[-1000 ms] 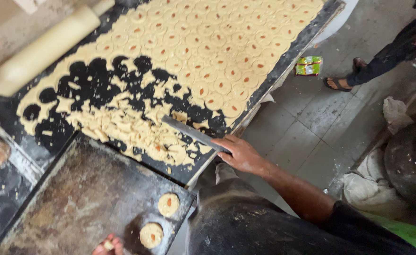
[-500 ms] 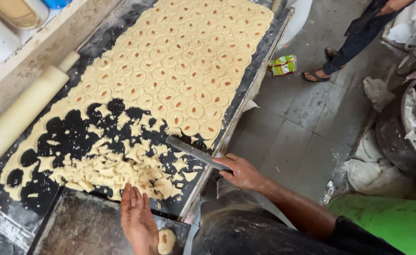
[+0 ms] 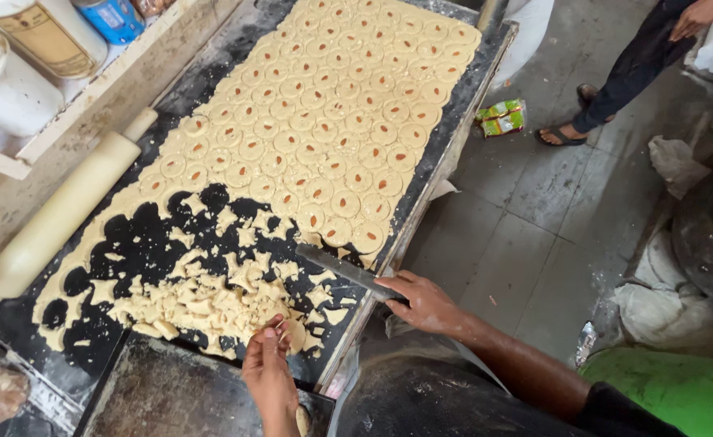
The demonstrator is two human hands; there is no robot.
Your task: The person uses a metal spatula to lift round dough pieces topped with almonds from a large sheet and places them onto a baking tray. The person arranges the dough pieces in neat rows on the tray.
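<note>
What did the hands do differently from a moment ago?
The left hand came up from the dark tray to the dough scraps and now pinches a round dough piece. The right hand still grips the flat metal blade, its tip by the cut cookies. The rolling pin stayed put.

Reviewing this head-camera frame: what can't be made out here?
- Left hand: whether it pinches a dough round or a scrap; its fingers cover it.
- Right hand: the flat metal blade runs under the palm, so its handle is hidden.
- Dark tray: cut off by the bottom edge.
- Bystander: only legs, a sandal and a hand; the top edge cuts off the rest.
</note>
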